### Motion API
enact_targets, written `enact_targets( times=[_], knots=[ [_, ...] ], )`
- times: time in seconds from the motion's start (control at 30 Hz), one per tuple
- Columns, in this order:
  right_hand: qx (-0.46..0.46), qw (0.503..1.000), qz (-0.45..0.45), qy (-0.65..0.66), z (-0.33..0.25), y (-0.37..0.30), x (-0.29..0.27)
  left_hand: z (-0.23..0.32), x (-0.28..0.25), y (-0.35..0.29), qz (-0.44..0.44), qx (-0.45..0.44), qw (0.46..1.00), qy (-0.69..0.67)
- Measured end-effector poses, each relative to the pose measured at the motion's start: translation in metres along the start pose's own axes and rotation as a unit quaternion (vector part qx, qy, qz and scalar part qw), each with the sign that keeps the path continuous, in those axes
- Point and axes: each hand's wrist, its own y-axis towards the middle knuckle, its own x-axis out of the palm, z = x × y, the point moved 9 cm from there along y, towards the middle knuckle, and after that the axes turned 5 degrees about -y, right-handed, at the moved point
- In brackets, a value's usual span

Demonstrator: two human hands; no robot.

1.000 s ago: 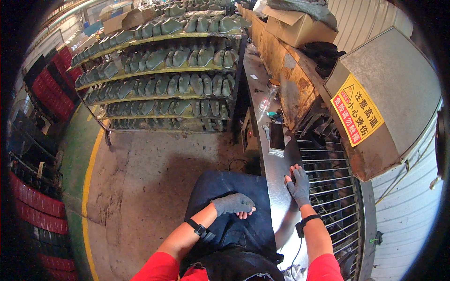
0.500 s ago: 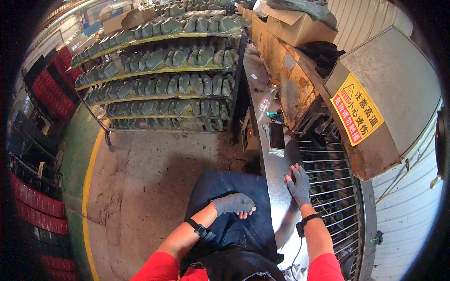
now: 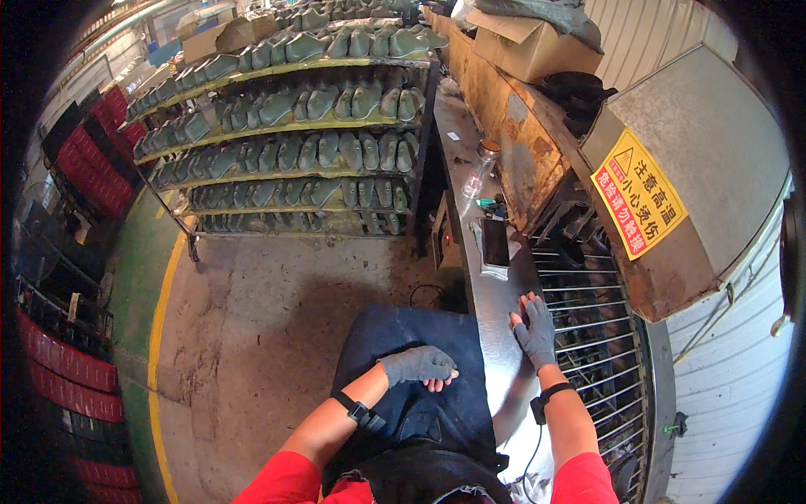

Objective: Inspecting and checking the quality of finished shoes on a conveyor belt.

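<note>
My left hand (image 3: 420, 366), in a grey fingerless glove, rests on the dark cloth (image 3: 369, 336) over my lap. Its fingers are curled in, and nothing shows between them. To the right, my right hand (image 3: 534, 331) wears a matching glove and lies with fingers spread on the metal worktop (image 3: 504, 336), beside the bars of a rack (image 3: 588, 326). It holds nothing. Farther up the worktop, a black phone (image 3: 495, 242) lies on a pale packet or cloth, near a clear bottle (image 3: 480, 172) with an orange-brown cap.
A tiered rack (image 3: 294, 126) full of grey-green shoe lasts stands ahead on the left. A metal hood (image 3: 688, 160) with a yellow and red warning label overhangs the barred rack. A cardboard box (image 3: 537, 50) sits at the back right. Red crates (image 3: 71, 353) are stacked at far left.
</note>
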Motion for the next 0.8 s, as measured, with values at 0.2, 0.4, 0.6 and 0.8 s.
enact_targets(
  times=[0.2,0.4,0.6,0.8],
  knots=[
    [0.0,1.0,0.001,-0.002,0.0003,0.0003,-0.0005,0.0014,0.0003,0.0004,0.0,0.001,1.0,0.005],
    [0.009,1.0,-0.002,-0.015,-0.0039,0.0009,-0.0042,-0.0023,-0.0003,0.0011,0.0,0.0,1.0,0.001],
    [0.012,1.0,-0.006,-0.008,-0.0033,-0.0001,-0.0048,-0.0031,-0.0009,0.0014,0.002,0.004,1.0,-0.004],
    [0.017,1.0,-0.006,-0.007,-0.003,-0.0003,-0.0043,-0.003,-0.0005,0.0012,-0.001,0.0,1.0,-0.009]
  ],
)
